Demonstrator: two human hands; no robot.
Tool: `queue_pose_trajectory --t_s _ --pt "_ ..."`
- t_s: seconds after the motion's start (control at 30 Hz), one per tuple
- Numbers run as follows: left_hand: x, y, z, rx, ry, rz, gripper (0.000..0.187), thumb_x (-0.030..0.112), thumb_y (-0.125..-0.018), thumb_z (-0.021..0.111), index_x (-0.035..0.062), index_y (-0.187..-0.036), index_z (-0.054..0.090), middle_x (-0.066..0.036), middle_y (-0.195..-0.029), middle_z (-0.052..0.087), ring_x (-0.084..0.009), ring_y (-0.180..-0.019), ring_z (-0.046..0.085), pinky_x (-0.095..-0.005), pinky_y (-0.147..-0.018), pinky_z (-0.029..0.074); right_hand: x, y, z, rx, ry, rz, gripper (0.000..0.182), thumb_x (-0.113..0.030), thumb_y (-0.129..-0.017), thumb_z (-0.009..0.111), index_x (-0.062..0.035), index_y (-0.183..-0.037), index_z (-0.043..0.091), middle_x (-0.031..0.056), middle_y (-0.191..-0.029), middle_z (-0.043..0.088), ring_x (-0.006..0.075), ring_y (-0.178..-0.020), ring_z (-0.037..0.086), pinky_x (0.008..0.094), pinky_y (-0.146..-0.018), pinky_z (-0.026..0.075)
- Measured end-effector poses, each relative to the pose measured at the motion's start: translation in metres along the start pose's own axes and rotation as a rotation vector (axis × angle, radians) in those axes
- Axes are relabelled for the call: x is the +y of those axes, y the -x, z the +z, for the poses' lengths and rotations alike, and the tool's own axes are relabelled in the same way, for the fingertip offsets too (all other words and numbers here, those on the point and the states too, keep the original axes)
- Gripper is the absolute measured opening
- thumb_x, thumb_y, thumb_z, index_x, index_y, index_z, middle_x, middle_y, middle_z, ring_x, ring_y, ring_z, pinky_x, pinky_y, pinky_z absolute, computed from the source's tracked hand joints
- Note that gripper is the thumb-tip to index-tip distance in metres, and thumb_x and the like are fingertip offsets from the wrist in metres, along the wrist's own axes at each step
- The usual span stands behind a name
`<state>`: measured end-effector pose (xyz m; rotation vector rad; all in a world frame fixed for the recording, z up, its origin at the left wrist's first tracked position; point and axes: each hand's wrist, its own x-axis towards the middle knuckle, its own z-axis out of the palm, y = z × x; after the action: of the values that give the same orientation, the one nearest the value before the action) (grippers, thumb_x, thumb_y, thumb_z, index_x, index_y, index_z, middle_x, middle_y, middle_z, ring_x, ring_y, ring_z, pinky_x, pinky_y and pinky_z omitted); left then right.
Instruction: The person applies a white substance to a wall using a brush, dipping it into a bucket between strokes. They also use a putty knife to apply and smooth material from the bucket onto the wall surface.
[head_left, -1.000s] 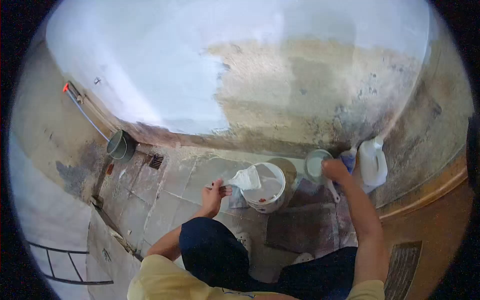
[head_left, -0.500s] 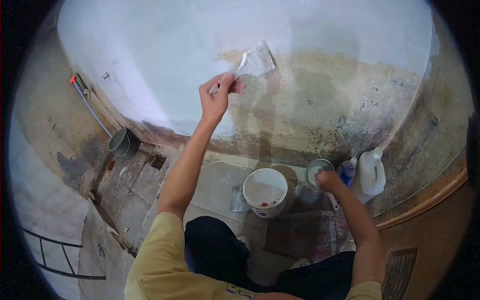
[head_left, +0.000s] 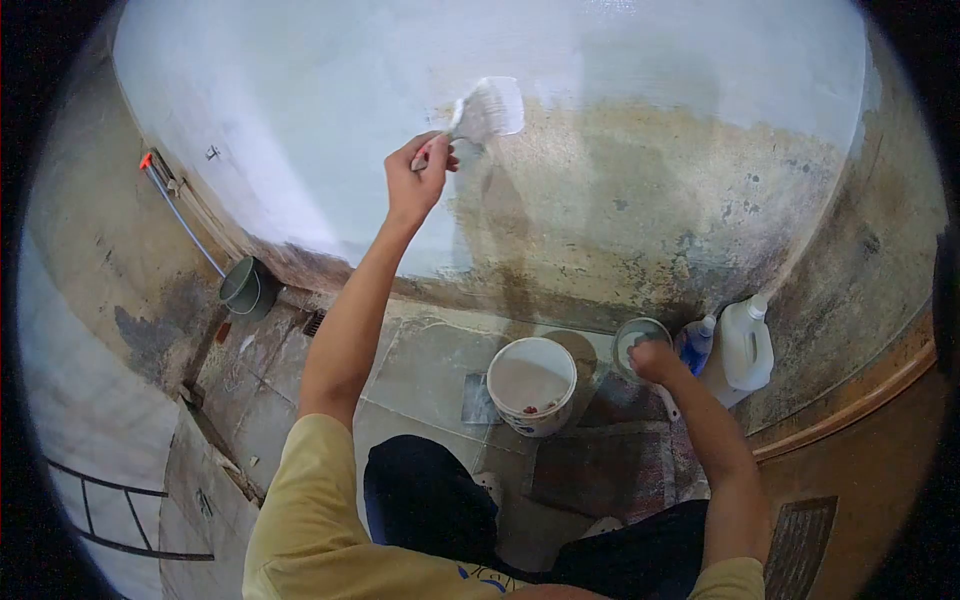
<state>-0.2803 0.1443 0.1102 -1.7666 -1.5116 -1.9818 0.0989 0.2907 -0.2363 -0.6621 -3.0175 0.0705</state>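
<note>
My left hand [head_left: 420, 172] is closed around the handle of a wide paintbrush [head_left: 468, 112], its bristles against the wall. Beside the bristles, a fresh white patch of paint [head_left: 509, 106] shows on the stained wall [head_left: 600, 215]. Low on the right, my right hand [head_left: 652, 361] is closed at the rim of a round grey paint container [head_left: 641, 327] with pale liquid inside. Its fingertips are partly hidden. A white handle [head_left: 669, 404] sticks out below that container; what it belongs to is hidden.
A white bucket [head_left: 532, 432] stands on the floor between my arms. Near the right wall are a blue spray bottle [head_left: 694, 345] and a white jug [head_left: 746, 345]. A dark bucket [head_left: 249, 287] and an orange-tipped pole [head_left: 185, 215] are at left. A flat grey plate [head_left: 479, 400] lies by the white bucket.
My left hand has moved left and slightly up with the paintbrush, and its bristles have swung over. A bright white patch now shows beside them. My right hand has stayed at the container.
</note>
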Motion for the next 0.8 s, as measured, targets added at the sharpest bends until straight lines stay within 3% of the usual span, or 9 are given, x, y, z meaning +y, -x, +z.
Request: queue_pose_trajectory --t_s 0.17,0.23,0.3,0.4,0.47,0.5,0.63,0.7,0.8 --pt "0.000 0.009 -0.032 0.167 -0.260 0.043 0.024 0.013 -0.093 0.057 -0.0082 -0.099 0.066 -0.011 -0.073 0.067 -0.0145 -0.064 0.067 -0.0264 -0.060 0.054 -0.005 0.001 -0.003 0.095 0.057 -0.121 0.016 -0.020 -0.081 0.056 -0.0056 -0.080 0.061 0.0169 -0.078 0.063 0.0353 -0.075 0.063 0.0481 -0.067 0.051" --pt "0.003 0.013 -0.042 0.229 -0.286 0.066 0.021 0.011 -0.092 0.056 -0.0068 -0.097 0.066 -0.011 -0.070 0.066 -0.0150 -0.062 0.066 -0.0271 -0.057 0.053 -0.003 -0.001 -0.003 0.084 0.032 -0.088 0.015 -0.020 -0.081 0.056 -0.0058 -0.080 0.062 0.0169 -0.078 0.063 0.0349 -0.074 0.063 0.0477 -0.066 0.051" --pt "0.004 0.013 -0.051 0.307 -0.530 0.152 0.019 0.011 -0.092 0.056 -0.0050 -0.094 0.066 -0.011 -0.066 0.065 -0.0153 -0.060 0.066 -0.0279 -0.055 0.052 0.001 -0.001 -0.002 0.068 0.004 -0.053 0.015 -0.019 -0.081 0.056 -0.0060 -0.080 0.062 0.0168 -0.078 0.063 0.0346 -0.073 0.062 0.0473 -0.066 0.051" --pt "-0.002 0.010 -0.031 0.226 -0.615 0.147 0.015 0.010 -0.090 0.056 -0.0002 -0.087 0.065 -0.017 -0.068 0.063 -0.0294 -0.060 0.064 -0.0352 -0.056 0.050 0.003 0.000 0.001 0.113 -0.022 -0.069 0.015 -0.019 -0.081 0.056 -0.0052 -0.080 0.062 0.0174 -0.078 0.063 0.0357 -0.072 0.063 0.0473 -0.066 0.051" --pt "-0.018 0.013 0.001 0.137 -0.640 0.337 0.011 0.008 -0.086 0.059 0.0002 -0.079 0.058 -0.019 -0.073 0.059 -0.0378 -0.064 0.059 -0.0418 -0.059 0.048 0.002 -0.003 0.002 -0.021 0.021 -0.004 0.017 -0.019 -0.081 0.056 -0.0037 -0.080 0.062 0.0193 -0.077 0.063 0.0379 -0.072 0.063 0.0482 -0.068 0.052" --pt "-0.003 0.020 0.023 0.130 -0.577 0.342 0.011 0.010 -0.086 0.060 0.0000 -0.087 0.064 -0.019 -0.070 0.059 -0.0326 -0.059 0.060 -0.0400 -0.055 0.047 -0.002 -0.004 -0.002 -0.021 0.025 -0.009 0.017 -0.019 -0.081 0.056 -0.0037 -0.080 0.062 0.0193 -0.077 0.063 0.0379 -0.072 0.063 0.0482 -0.068 0.052" --pt "0.037 0.032 0.066 0.059 -0.391 0.375 0.016 0.010 -0.087 0.060 -0.0036 -0.094 0.065 -0.017 -0.071 0.062 -0.0274 -0.060 0.063 -0.0342 -0.056 0.048 -0.014 -0.007 -0.012 -0.109 0.016 0.017 0.020 -0.019 -0.083 0.054 -0.0016 -0.082 0.063 0.0209 -0.077 0.063 0.0401 -0.073 0.063 0.0494 -0.070 0.052" --pt "0.039 0.033 0.072 -0.058 -0.235 0.238 0.020 0.011 -0.090 0.059 -0.0055 -0.100 0.065 -0.013 -0.075 0.066 -0.0176 -0.063 0.065 -0.0288 -0.058 0.050 -0.013 -0.009 -0.005 -0.152 0.013 0.018 0.020 -0.019 -0.083 0.053 -0.0014 -0.083 0.063 0.0210 -0.077 0.063 0.0404 -0.073 0.063 0.0497 -0.070 0.051" --pt "0.012 0.017 0.043 -0.019 -0.129 0.033 0.023 0.012 -0.093 0.057 -0.0072 -0.104 0.065 -0.009 -0.077 0.067 -0.0116 -0.067 0.064 -0.0268 -0.062 0.053 -0.013 -0.011 0.008 -0.143 0.073 -0.024 0.020 -0.020 -0.083 0.054 -0.0026 -0.084 0.064 0.0205 -0.077 0.064 0.0395 -0.073 0.064 0.0496 -0.070 0.051"
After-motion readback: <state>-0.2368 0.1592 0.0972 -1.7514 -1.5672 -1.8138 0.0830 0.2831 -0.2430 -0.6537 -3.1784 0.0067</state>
